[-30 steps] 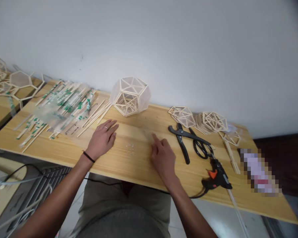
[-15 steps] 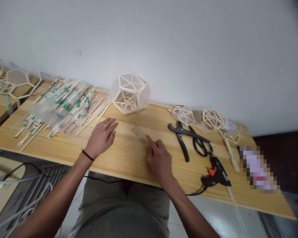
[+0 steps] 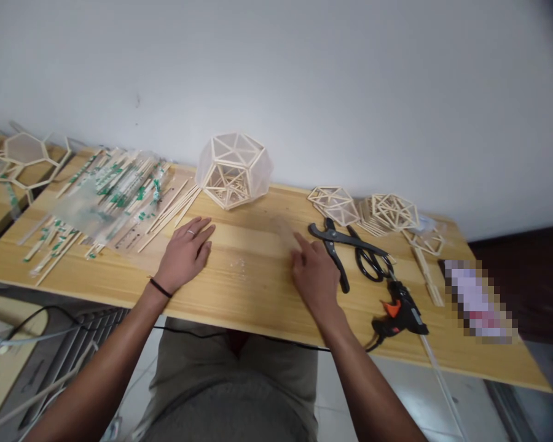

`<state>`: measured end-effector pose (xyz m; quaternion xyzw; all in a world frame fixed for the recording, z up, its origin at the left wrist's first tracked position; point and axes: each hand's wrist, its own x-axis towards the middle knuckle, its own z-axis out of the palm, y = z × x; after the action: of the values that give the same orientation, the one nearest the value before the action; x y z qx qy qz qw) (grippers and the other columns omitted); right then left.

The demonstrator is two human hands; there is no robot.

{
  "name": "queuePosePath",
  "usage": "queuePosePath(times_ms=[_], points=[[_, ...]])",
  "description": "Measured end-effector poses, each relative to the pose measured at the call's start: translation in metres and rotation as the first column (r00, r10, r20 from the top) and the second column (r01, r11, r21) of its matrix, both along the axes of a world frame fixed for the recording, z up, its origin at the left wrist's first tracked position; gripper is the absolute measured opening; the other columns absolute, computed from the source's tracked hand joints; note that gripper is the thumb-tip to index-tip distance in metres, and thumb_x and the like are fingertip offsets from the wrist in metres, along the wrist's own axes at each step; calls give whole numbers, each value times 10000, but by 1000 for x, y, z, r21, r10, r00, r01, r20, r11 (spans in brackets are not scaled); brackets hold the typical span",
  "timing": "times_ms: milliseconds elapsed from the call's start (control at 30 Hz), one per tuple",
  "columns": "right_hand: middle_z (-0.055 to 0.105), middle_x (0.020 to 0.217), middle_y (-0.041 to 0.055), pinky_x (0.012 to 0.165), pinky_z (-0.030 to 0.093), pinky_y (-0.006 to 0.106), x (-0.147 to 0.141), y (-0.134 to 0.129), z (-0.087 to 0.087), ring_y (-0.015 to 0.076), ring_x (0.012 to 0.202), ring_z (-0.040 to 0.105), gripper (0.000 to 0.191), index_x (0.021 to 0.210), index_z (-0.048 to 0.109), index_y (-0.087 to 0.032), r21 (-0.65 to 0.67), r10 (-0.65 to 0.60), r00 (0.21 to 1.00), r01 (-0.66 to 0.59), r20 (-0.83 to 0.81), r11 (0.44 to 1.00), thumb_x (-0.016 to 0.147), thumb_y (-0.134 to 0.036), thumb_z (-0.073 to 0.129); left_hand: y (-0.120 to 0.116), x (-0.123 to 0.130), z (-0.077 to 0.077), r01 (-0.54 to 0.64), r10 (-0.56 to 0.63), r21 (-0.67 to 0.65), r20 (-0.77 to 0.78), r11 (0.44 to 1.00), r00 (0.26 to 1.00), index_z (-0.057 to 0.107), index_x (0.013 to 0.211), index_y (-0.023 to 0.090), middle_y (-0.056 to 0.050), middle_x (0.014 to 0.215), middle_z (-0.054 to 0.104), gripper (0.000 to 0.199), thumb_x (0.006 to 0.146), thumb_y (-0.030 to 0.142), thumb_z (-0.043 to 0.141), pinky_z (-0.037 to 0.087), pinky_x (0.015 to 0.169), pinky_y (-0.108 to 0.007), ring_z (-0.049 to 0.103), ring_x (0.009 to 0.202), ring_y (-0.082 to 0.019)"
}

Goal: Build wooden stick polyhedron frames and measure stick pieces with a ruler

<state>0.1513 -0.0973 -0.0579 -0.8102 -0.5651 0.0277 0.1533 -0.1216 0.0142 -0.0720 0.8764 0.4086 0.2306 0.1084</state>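
Observation:
My left hand point(image 3: 184, 250) lies palm down on the table with its fingers stretched out, holding nothing. Beside it are loose wooden sticks point(image 3: 172, 209). My right hand point(image 3: 317, 273) is closed on a flat pale strip point(image 3: 286, 233), which points away from me and is smeared by motion, so its kind does not show. Between the hands, small clear bits point(image 3: 238, 269) are scattered on the wood. Beyond them stands a ball-like frame point(image 3: 235, 172) of wooden sticks with translucent panels. Black-handled pliers point(image 3: 336, 248) lie just right of my right hand.
Sticks in green-marked wrappers point(image 3: 115, 190) heap up at the left of the wooden table point(image 3: 258, 307). On the right are black scissors point(image 3: 371, 264), a glue gun point(image 3: 400, 310), flat stick frames point(image 3: 394, 215) and a blurred-out object point(image 3: 479, 301). A wall rises behind.
My right hand has moved right and slightly away from me with the pale strip. My left hand rests in the same place. The whole view has shifted slightly.

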Motion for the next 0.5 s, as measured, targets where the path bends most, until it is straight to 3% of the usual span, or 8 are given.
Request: queuePosePath(times_ms=[67,233,400,433,500], points=[[676,1002,99,622,370,305,-2,-1,-2,215,815,605,447,1446,641,-180,10,-27,1000,27,2,1000,1029,-217,484,0,0,0,3,-3,-10,3,1000,1000,639,1402,207,-117,1523,601,416,1037,307,465,419,1220,-538,482,1482,-309],[676,997,84,643,397,291,-10,-3,-3,203,826,617,448,1452,630,-223,19,164,986,-164,-16,986,1036,-212,463,-1,0,-1,-12,12,-11,-2,1000,1000,629,1414,219,-116,1528,597,425,1038,315,456,426,1207,-565,485,1480,-320],[686,1046,126,625,391,310,3,4,-2,230,830,625,441,1441,636,-171,37,-49,999,48,23,998,1039,-229,463,-2,0,-1,-11,11,10,-17,1000,1000,634,1404,203,-119,1524,599,421,1044,308,442,430,1204,-553,482,1479,-320],[687,1045,131,621,392,314,-1,2,-3,232,819,623,443,1441,635,-166,18,-49,998,49,36,999,1039,-219,458,-1,0,-1,-11,11,12,-17,1000,1000,635,1404,206,-117,1522,600,420,1044,308,444,430,1204,-552,484,1477,-319],[688,1030,121,648,417,310,-15,-5,-6,228,835,631,451,1456,625,-181,-15,68,997,-67,37,998,1037,-200,460,-1,-1,-1,-13,14,16,-17,1000,1000,636,1401,214,-110,1517,604,415,1042,307,449,430,1203,-550,488,1473,-318]])
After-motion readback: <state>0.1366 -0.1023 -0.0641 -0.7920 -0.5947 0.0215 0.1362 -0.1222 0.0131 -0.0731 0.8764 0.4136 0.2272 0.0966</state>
